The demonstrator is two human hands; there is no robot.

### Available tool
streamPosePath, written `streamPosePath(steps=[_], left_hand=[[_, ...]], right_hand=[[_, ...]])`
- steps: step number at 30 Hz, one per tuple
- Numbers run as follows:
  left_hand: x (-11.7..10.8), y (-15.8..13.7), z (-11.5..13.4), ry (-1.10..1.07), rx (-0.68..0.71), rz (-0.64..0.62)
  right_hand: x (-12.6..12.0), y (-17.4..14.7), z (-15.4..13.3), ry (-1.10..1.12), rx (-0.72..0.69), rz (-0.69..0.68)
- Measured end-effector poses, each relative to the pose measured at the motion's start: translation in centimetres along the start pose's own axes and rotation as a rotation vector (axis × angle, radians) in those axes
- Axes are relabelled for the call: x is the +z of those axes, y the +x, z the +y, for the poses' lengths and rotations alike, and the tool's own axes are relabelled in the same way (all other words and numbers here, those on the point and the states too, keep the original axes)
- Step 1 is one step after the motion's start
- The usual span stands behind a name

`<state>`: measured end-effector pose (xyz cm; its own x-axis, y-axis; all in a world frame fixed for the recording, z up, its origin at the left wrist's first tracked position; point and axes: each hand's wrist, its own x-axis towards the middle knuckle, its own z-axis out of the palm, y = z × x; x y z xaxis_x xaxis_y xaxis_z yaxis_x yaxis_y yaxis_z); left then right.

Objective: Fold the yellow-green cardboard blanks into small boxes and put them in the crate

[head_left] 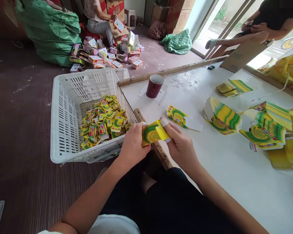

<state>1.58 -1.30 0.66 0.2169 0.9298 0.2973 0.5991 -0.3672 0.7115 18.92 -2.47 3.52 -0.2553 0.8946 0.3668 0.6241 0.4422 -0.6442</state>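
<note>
Between my hands, over the table's wooden edge, is a small yellow and green cardboard box (151, 134) with a flap at its right end. My left hand (134, 140) is closed around the box's left end. The fingers of my right hand (177, 138) pinch the flap end; white wrapping covers the thumb tip. Just beyond, a flat yellow-green carton (177, 115) lies on the white table (209, 165). To the left, a white plastic crate (63, 151) holds many small yellow boxes (104, 122).
A maroon mug (155, 87) stands near the table's far edge. Stacks of flat cartons (265, 126) lie at the right. Beyond the crate are a green sack (49, 35), a pile of boxes (104, 57) and a seated person (99, 19). Another person (270, 26) sits at upper right.
</note>
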Motion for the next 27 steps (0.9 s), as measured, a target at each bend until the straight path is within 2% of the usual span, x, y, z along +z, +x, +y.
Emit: streamPosePath(steps=[4,7,12,14,17,19,20,22,24,25,27], left_hand=[[-1.8,-0.1,0.1,-0.036,0.008,0.014],[-2.7,0.1,0.1,-0.059,0.012,-0.001],[-3.7,0.5,0.2,-0.052,0.046,-0.031],[-3.7,0.5,0.5,-0.028,0.066,-0.019],[-3.4,0.4,0.7,-0.007,0.085,-0.012],[-3.3,0.4,0.1,-0.007,0.075,-0.009],[-3.3,0.5,-0.5,0.013,0.055,0.023],[-3.7,0.7,-2.2,0.117,-0.025,0.19],[-4.4,0.9,-4.4,0.265,-0.134,0.414],[-4.7,1.0,-5.4,0.31,-0.174,0.483],[-5.0,0.9,-6.8,0.34,-0.205,0.526]], right_hand=[[-0.3,-0.1,0.3,-0.059,-0.068,-0.082],[-0.7,0.1,0.5,-0.074,-0.059,-0.107],[-1.7,0.4,0.6,0.032,-0.082,-0.142],[-1.5,0.3,0.3,0.106,-0.014,-0.115],[-0.5,0.2,0.0,0.254,0.197,-0.053],[0.1,0.3,0.8,0.344,0.272,-0.056],[0.3,0.5,1.6,0.357,0.284,-0.061],[0.0,0.8,4.3,0.295,0.291,-0.039],[-1.0,1.1,7.7,0.036,0.376,0.114],[-1.6,1.2,9.4,-0.023,0.407,0.166],[-2.7,1.3,12.1,-0.081,0.447,0.216]])
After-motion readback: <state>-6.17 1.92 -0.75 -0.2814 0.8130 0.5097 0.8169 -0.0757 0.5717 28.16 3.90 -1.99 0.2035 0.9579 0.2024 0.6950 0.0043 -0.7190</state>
